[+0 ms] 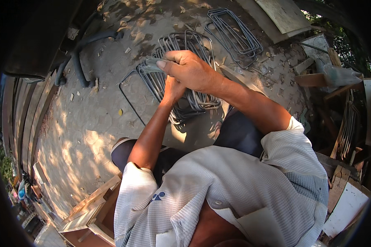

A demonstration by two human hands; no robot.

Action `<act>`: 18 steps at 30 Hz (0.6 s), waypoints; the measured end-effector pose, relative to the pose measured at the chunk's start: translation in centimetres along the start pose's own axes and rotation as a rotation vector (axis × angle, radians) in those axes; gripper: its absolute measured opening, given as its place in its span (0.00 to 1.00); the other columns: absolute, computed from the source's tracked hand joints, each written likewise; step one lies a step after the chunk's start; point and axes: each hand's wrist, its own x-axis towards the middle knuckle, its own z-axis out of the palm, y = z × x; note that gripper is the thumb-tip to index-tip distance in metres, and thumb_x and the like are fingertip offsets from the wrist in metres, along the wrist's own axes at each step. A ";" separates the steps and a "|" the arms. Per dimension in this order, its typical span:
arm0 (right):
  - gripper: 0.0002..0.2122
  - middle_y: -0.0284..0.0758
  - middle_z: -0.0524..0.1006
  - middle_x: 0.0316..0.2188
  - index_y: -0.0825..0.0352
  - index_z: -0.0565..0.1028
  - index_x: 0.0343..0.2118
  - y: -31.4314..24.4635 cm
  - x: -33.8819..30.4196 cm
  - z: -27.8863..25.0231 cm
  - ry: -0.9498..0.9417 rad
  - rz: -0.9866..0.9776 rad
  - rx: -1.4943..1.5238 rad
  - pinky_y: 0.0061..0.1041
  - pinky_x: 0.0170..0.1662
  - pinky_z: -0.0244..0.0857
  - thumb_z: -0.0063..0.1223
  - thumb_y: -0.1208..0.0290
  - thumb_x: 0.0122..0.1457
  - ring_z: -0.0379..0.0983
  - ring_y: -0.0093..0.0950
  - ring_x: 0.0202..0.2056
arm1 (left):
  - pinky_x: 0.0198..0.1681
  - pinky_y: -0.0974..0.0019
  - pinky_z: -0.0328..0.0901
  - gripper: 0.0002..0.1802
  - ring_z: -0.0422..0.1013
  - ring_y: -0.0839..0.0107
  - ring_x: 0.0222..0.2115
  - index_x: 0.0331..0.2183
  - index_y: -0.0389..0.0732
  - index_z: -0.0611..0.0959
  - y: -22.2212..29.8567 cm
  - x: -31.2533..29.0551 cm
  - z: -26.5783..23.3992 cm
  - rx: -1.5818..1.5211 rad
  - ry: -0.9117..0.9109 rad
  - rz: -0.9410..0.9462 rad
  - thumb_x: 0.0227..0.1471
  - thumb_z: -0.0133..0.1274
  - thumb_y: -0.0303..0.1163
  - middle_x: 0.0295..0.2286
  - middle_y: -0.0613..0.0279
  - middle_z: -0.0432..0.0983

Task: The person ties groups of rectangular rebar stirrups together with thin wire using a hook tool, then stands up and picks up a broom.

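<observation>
In front of me my right hand (191, 72) is closed, fingers curled and thumb pointing left. It pinches a pale grey, wispy bundle (149, 64), which looks like thin strands or crumpled plastic; I cannot tell which. My left hand (174, 87) comes up close beneath the right one, and its fingers are hidden behind it. Below both hands a stack of bent grey metal rod frames (202, 101) lies on the ground, partly covered by my hands and forearms.
Another pile of rectangular metal frames (235, 37) lies farther off to the right. A dark tubular chair leg base (80, 53) stands at the far left. Long boards (31, 119) line the left edge. A wooden box (90, 218) sits near left, wood scraps (340, 181) at right.
</observation>
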 end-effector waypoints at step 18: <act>0.26 0.49 0.79 0.41 0.74 0.75 0.46 15.6 7.0 -19.6 0.177 0.114 -0.491 0.38 0.46 0.68 0.55 0.51 0.58 0.77 0.41 0.43 | 0.47 0.67 0.66 0.23 0.73 0.73 0.40 0.40 0.33 0.84 6.2 -4.9 -3.1 -0.284 0.105 -0.287 0.67 0.42 0.42 0.37 0.59 0.81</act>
